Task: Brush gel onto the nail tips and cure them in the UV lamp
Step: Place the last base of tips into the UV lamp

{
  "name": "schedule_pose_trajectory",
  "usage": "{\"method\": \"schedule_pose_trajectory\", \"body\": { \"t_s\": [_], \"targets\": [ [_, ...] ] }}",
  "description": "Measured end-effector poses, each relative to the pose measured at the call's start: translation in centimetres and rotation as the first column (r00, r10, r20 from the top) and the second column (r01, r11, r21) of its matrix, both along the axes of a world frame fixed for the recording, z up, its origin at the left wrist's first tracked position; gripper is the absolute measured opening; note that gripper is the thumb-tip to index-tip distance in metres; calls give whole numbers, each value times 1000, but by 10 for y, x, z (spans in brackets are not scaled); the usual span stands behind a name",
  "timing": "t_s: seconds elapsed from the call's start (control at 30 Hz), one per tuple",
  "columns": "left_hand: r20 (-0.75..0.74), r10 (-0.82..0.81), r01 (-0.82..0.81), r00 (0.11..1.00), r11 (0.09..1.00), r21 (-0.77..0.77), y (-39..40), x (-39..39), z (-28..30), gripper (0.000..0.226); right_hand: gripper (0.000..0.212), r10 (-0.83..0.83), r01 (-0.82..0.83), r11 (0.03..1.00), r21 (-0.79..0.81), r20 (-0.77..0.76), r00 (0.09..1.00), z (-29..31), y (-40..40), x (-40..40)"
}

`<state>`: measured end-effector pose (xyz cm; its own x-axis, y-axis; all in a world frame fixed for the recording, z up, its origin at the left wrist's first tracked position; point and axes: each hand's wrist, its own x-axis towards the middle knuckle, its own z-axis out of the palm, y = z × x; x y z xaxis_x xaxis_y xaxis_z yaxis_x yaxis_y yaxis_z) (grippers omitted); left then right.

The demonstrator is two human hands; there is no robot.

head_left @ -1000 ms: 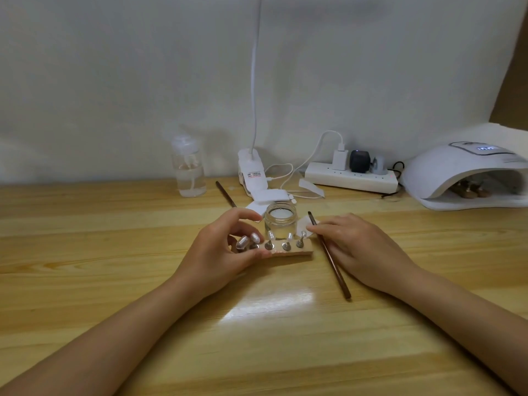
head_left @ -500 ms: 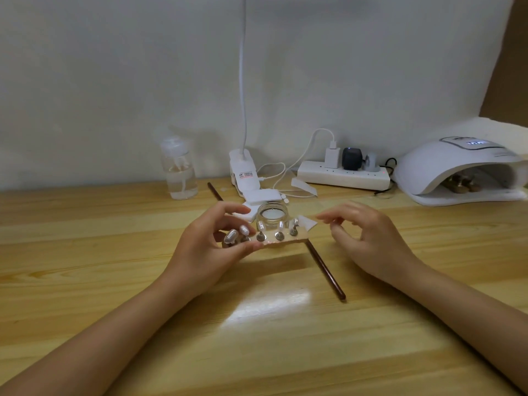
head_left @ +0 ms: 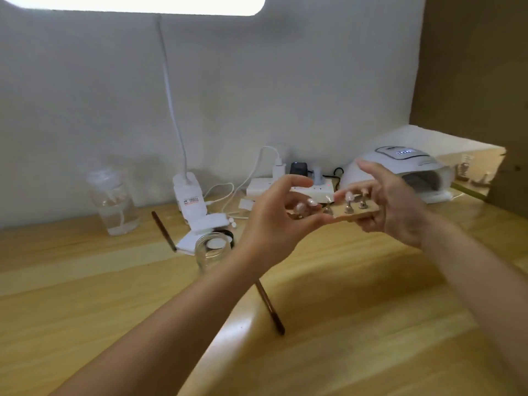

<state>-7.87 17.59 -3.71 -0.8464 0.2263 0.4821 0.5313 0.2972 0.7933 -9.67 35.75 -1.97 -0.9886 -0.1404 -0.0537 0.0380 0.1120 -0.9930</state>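
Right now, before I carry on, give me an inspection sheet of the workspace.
Surface: wooden table, glossy, with glare near the middle.
Job's things: wooden nail-tip holder held in the air by both hands; UV lamp at the back right, display lit; brush lying on the table.
Clutter: open glass jar, clear pump bottle, second brush.
Grippers: left hand grips the holder's left end; right hand supports its right end.
Cables: white leads run from the power strip to the clip lamp.
Surroundings: white wall, brown panel at right.
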Motion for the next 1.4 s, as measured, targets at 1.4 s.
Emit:
{"method": "schedule_pose_trajectory", "body": {
  "t_s": [1.4],
  "targets": [
    [152, 91, -77, 984, 993, -94, 167, -89, -53, 18, 5, -422, 471, 870, -147, 271, 865, -40, 134, -53]
  ]
}}
